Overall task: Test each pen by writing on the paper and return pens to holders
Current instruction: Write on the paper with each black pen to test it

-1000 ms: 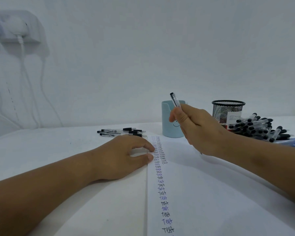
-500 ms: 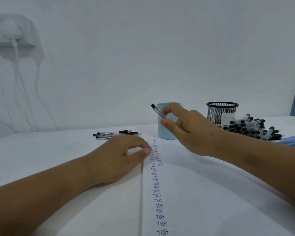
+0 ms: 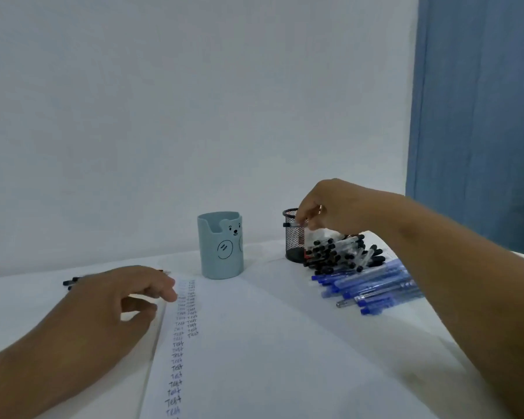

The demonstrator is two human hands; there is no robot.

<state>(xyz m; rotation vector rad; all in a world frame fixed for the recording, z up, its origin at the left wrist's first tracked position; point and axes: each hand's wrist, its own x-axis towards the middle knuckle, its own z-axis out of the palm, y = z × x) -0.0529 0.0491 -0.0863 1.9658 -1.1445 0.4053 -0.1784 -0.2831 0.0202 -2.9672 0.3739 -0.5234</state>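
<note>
Mesh holder (image 3: 294, 237): right hand (image 3: 330, 207) fingers pinch pen (image 3: 294, 225) at rim; left hand (image 3: 115, 303) relaxed.

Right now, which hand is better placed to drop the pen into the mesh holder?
Right. The right hand pinches the pen at the mesh holder rim; the left hand rests at the paper edge.

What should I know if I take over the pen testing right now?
Right hand holds a black-capped pen level over the black mesh holder.
Left hand rests at the paper edge, holding nothing.
Done: two columns of "Test" written.
Blue bear holder stands behind the paper.
Left: pile of black-capped pens and blue pens to the right, a few pens behind the left hand. Which are tested, I cannot tell.
</note>
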